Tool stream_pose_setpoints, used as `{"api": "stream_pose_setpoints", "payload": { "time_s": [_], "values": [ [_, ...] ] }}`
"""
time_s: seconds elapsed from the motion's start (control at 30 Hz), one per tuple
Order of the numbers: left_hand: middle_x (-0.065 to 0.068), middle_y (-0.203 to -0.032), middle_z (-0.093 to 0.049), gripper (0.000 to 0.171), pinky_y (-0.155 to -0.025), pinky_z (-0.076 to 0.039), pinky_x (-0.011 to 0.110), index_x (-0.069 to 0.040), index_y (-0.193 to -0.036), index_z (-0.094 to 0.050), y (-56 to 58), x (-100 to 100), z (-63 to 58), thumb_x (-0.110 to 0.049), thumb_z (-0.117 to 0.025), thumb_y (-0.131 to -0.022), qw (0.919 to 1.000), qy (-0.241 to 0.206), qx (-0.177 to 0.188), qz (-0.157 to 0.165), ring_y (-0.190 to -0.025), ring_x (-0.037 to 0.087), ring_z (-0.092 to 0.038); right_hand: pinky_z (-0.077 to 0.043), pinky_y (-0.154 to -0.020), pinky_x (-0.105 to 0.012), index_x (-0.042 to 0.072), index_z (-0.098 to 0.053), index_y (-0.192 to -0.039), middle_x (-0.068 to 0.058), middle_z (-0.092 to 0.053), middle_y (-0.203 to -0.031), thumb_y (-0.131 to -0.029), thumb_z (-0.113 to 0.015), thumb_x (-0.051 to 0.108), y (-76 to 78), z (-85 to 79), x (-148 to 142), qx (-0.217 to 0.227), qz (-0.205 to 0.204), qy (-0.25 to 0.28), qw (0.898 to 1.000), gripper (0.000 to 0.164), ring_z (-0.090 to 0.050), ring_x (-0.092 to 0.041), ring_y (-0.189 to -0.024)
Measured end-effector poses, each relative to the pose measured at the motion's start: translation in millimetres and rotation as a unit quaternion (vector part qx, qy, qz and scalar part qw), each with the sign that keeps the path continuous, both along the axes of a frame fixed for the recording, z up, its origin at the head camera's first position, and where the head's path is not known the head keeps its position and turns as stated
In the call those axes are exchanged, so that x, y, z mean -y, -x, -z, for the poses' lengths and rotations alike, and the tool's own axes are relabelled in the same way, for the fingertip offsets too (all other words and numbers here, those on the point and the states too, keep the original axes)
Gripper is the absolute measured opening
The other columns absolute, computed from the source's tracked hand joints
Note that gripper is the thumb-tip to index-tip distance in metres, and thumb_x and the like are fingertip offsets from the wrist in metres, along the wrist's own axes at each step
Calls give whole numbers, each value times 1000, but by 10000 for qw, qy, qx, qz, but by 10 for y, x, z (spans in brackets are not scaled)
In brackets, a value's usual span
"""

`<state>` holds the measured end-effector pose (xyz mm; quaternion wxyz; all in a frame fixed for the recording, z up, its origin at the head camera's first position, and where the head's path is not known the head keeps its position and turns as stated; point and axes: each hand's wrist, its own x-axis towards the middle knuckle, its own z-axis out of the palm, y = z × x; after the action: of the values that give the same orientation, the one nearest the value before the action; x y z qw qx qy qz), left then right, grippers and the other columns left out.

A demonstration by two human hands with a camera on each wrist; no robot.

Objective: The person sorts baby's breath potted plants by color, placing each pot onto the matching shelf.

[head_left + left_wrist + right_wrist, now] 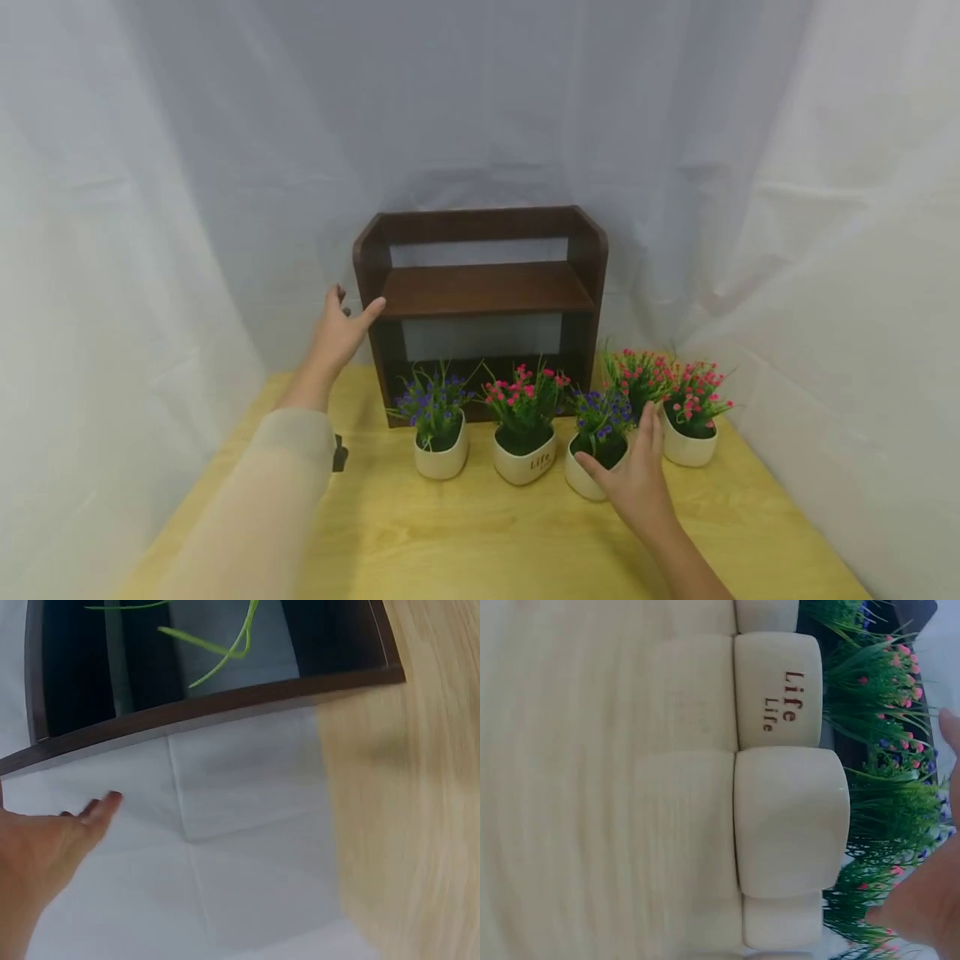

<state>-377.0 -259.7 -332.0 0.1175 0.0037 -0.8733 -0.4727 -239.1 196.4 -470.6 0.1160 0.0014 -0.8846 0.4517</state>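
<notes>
My left hand (335, 335) reaches to the left side of a dark brown two-tier wooden shelf (480, 287), fingers spread and thumb tip over its front edge. In the left wrist view its fingers extend beside the side panel (217, 703) and hold nothing. At a white pot with purple flowers (583, 482), my right hand (639, 492) stands with thumb and fingers apart, the thumb overlapping the pot's rim. The right wrist view shows this hand (922, 907) at its frame edge, over the flowers, with the white pot (791, 821) below.
Left of that pot stand a white pot lettered "Life" (522, 467) with pink flowers and another with purple flowers (442, 454). On the right are a pink-flowered pot (692, 450) and more pink flowers (637, 375). A small black object (340, 455) lies by my left sleeve. White curtains (847, 333) enclose the wooden table (420, 550).
</notes>
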Motion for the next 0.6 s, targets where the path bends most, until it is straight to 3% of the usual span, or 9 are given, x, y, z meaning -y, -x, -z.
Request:
{"api": "stream_pose_setpoints", "payload": {
  "time_s": [0.13,0.27,0.43,0.5,0.6],
  "values": [
    [7,-185,2,121,-136,-26,62,-17,-175,11,164,-99,34,-71,-66,-98,9974,-689,-178,58,-169,43,-18,-31,-126,-76,18,31,-168,-18,19,-182,-93,-86,49,60,78,-34,-36,221,545,9983,142,-9,-61,-164],
    [8,-185,1,118,-138,-25,58,-16,-175,8,261,-164,117,-66,-68,-99,9936,-1112,-174,125,-170,42,-16,-24,-131,-74,17,31,-168,-18,12,-183,-92,-89,40,73,174,-42,-58,313,1237,9918,144,-6,-54,-167],
    [15,-181,-24,95,-137,-30,54,-14,-174,-15,293,-192,175,-46,-71,-104,9858,-1606,-458,-156,-166,39,-30,-25,-129,-76,10,23,-171,-31,3,-179,-90,-90,42,103,268,58,491,282,1133,9920,142,-13,-62,-162],
    [17,-176,-35,86,-136,-32,53,-12,-172,-25,305,-178,170,-42,-71,-105,9829,-1709,-587,-348,-163,39,-37,-26,-129,-76,4,17,-171,-36,0,-177,-88,-91,43,164,274,117,534,265,962,9936,142,-16,-64,-160],
    [18,-174,-38,80,-136,-31,52,-12,-171,-29,314,-151,137,-41,-68,-107,9812,-1749,-630,-524,-162,39,-38,-26,-130,-75,-4,10,-170,-40,-5,-175,-85,-94,40,259,294,191,434,210,877,9950,141,-19,-64,-159]
  ]
}}
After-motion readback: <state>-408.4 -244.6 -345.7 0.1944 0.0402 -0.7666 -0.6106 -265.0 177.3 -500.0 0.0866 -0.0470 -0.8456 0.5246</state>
